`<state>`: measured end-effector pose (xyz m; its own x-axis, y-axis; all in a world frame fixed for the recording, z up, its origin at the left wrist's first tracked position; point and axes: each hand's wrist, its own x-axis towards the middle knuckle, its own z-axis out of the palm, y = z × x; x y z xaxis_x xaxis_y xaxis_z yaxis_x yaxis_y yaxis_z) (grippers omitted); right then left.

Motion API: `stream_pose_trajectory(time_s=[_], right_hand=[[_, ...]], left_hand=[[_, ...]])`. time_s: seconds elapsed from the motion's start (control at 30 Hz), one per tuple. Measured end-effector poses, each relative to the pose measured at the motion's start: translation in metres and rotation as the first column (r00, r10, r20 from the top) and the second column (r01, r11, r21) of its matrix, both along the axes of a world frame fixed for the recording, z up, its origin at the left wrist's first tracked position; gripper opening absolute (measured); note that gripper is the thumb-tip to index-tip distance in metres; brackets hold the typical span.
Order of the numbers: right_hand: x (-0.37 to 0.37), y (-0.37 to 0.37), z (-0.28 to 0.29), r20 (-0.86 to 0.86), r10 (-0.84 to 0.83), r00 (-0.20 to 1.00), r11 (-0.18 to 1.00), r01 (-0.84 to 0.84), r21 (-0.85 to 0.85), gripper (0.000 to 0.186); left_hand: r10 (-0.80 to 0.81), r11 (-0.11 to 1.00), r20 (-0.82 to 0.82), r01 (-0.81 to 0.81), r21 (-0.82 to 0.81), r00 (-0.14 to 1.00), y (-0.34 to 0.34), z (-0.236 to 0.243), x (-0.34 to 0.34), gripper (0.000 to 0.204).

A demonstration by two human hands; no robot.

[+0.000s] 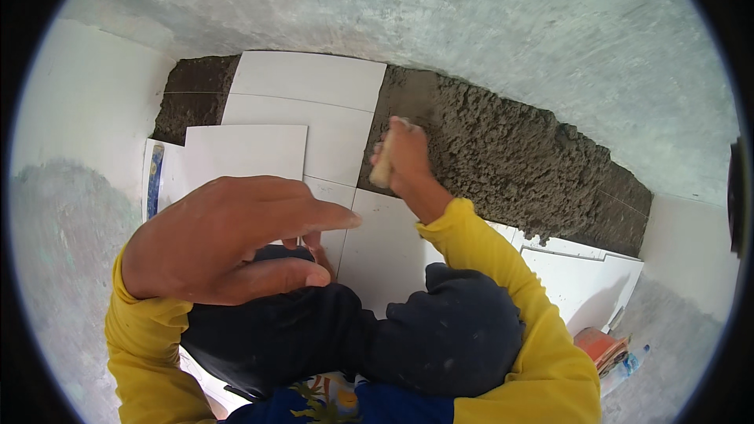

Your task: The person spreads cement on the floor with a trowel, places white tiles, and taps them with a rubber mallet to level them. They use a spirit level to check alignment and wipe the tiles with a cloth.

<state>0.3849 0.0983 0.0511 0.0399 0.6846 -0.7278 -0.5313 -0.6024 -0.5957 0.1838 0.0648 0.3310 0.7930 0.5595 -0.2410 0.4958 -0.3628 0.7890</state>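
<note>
My right hand (410,154) is closed round a tool with a pale wooden handle (382,170), at the left end of a bed of wet grey mortar (510,157). The tool's working end is hidden, so its kind is unclear. My left hand (228,239) is raised near the camera with thumb and fingers apart, holding nothing. Beyond it lie large white floor tiles (310,74), and a loose white tile (247,153) rests on top of others. The mortar meets the straight edge of the laid tiles.
A grey plastered wall (471,8) runs along the far side. Dark mortar (196,86) shows in the far left corner. A blue tube-like object (155,180) lies at the left wall. White tiles (581,283), an orange object (601,349) and a plastic bottle (628,365) sit at right.
</note>
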Motion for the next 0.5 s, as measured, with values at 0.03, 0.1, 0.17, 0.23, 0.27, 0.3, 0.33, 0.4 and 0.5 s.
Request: stream_pose_trajectory(time_s=[0.03, 0.1, 0.17, 0.23, 0.27, 0.3, 0.33, 0.4, 0.5], right_hand=[[0.006, -0.003, -0.002, -0.017, -0.038, 0.999, 0.999, 0.038, -0.001, 0.021], [0.024, -0.013, -0.005, -0.032, -0.111, 0.993, 0.994, 0.11, -0.012, 0.02], [0.037, -0.02, -0.01, 0.016, -0.237, 0.971, 0.971, 0.237, -0.003, 0.019], [0.03, -0.022, -0.003, 0.021, -0.234, 0.972, 0.972, 0.233, 0.021, 0.019], [0.019, -0.024, 0.0, 0.006, -0.173, 0.985, 0.984, 0.173, 0.043, 0.02], [0.009, -0.028, 0.002, -0.006, -0.113, 0.994, 0.992, 0.113, 0.053, 0.021], [0.004, -0.026, 0.002, -0.007, -0.063, 0.998, 0.995, 0.064, 0.072, 0.021], [-0.007, -0.01, -0.001, -0.016, 0.037, 0.999, 0.993, -0.035, 0.112, 0.023], [0.013, -0.009, -0.001, 0.062, -0.087, 0.994, 0.996, 0.088, -0.013, 0.022]], left_hand=[[0.032, 0.999, -0.008, -0.032, -0.003, 0.999, -0.001, 0.0, -0.008, 0.049], [0.1, 0.995, -0.007, -0.1, -0.014, 0.995, -0.003, -0.005, -0.025, 0.051], [0.083, 0.995, 0.008, -0.083, -0.047, 0.996, -0.001, -0.005, -0.027, 0.051], [0.074, 0.995, 0.02, -0.073, -0.064, 0.997, 0.0, -0.005, -0.03, 0.051], [0.066, 0.996, 0.03, -0.065, -0.062, 0.997, 0.0, -0.004, -0.03, 0.051], [0.058, 0.996, 0.039, -0.055, -0.072, 0.998, -0.002, -0.006, -0.028, 0.051], [0.035, 0.997, 0.038, -0.033, -0.063, 0.999, 0.001, -0.006, -0.025, 0.051], [-0.009, 0.999, 0.026, 0.01, -0.038, 1.0, 0.006, -0.004, -0.019, 0.051], [-0.008, 1.0, 0.035, 0.008, -0.027, 0.999, 0.004, -0.008, -0.023, 0.053]])
